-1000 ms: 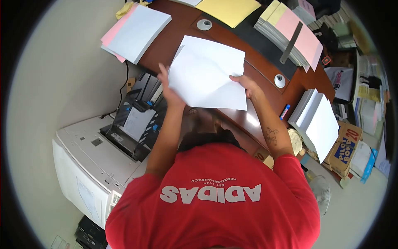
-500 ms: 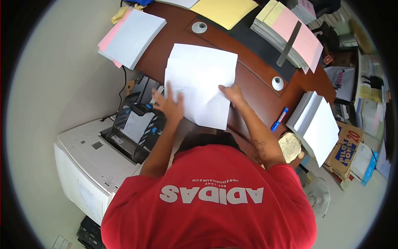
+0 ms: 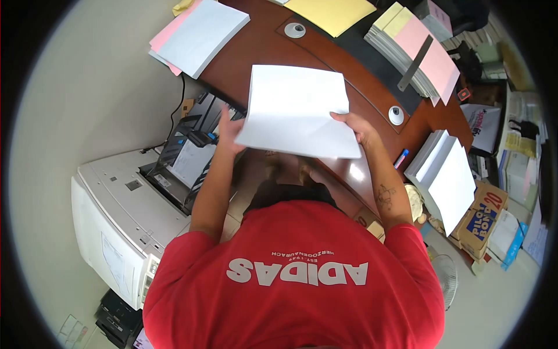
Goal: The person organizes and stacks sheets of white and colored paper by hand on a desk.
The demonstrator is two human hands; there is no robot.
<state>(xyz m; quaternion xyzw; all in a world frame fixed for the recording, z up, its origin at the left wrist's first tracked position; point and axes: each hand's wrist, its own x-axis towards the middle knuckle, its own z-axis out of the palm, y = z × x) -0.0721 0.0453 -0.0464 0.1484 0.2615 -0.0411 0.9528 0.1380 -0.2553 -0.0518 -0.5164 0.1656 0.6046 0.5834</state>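
A stack of white paper (image 3: 299,107) is held at the edge of the brown desk, its near edge sticking out past the desk. My right hand (image 3: 359,126) grips the stack's right side, thumb on top and the other fingers hidden underneath. At the left edge of the paper is my left hand (image 3: 228,129), upright and open with fingers stretched out; whether it touches the sheets is hard to tell.
Left of me stands a printer (image 3: 133,186) with an open paper tray. On the desk (image 3: 261,43) are a pale paper stack (image 3: 203,35), yellow sheets (image 3: 334,13), a pink-topped stack (image 3: 427,49) with a metal ruler (image 3: 415,63), another white stack (image 3: 447,174) and a blue marker (image 3: 401,158).
The paper has shifted up and right, and its near edge is straighter. My left hand has moved from over the paper to its left edge; my right hand has moved right with the stack.
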